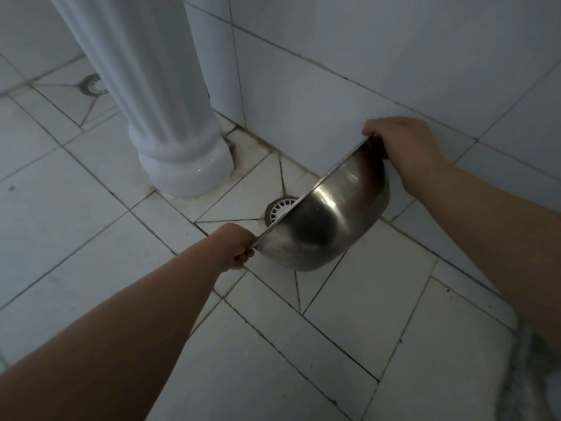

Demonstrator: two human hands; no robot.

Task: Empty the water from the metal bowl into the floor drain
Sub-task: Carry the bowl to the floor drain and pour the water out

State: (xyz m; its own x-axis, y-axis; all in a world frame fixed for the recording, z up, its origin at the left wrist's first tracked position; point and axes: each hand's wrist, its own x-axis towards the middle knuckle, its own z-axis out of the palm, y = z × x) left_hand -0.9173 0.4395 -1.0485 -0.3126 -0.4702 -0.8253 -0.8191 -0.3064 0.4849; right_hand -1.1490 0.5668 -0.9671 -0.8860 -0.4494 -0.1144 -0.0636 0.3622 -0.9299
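Observation:
A metal bowl (324, 214) is tipped steeply on its side above the tiled floor, its outer bottom facing me and its mouth turned away toward the wall. My left hand (238, 246) grips the rim at the lower left. My right hand (400, 141) grips the rim at the upper right. The round floor drain (279, 209) with a white grate lies just beyond the bowl's rim, half hidden by the bowl. The bowl's inside and any water are hidden from me.
A white ceramic pedestal (170, 123) stands on the floor to the left of the drain. A white tiled wall (394, 56) rises right behind the drain. A second round drain (92, 85) lies far left behind the pedestal.

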